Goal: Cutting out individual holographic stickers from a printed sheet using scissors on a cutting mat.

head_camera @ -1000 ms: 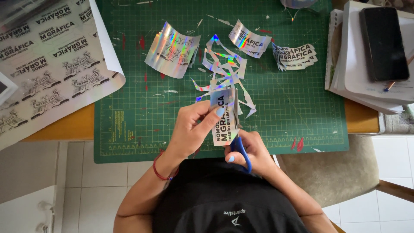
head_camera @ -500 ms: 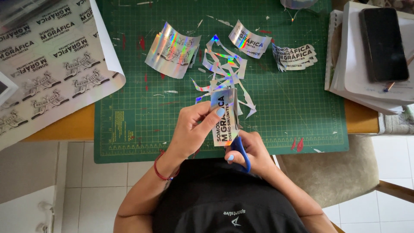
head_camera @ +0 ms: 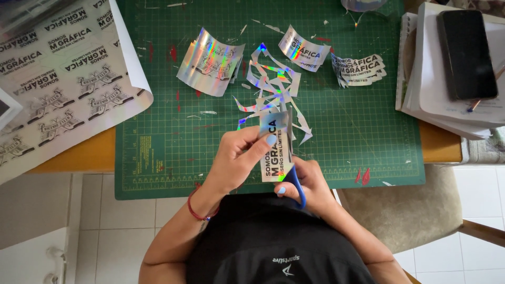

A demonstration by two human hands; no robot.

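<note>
The holographic sticker (head_camera: 275,150) is pinched as before between the fingers (head_camera: 269,141) of the left hand (head_camera: 236,160), blue-handled scissors (head_camera: 298,185) are gripped by the right hand (head_camera: 310,184), nothing having visibly shifted, above the green cutting mat (head_camera: 368,137) on the bench (head_camera: 79,158), scraps (head_camera: 271,87) beyond.

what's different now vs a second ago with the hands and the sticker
Nothing visibly changed. The left hand still pinches the holographic rectangular sticker above the green cutting mat, and the right hand still holds the blue-handled scissors at its lower edge. The pile of shiny offcuts and the cut stickers beyond lie as before.
</note>
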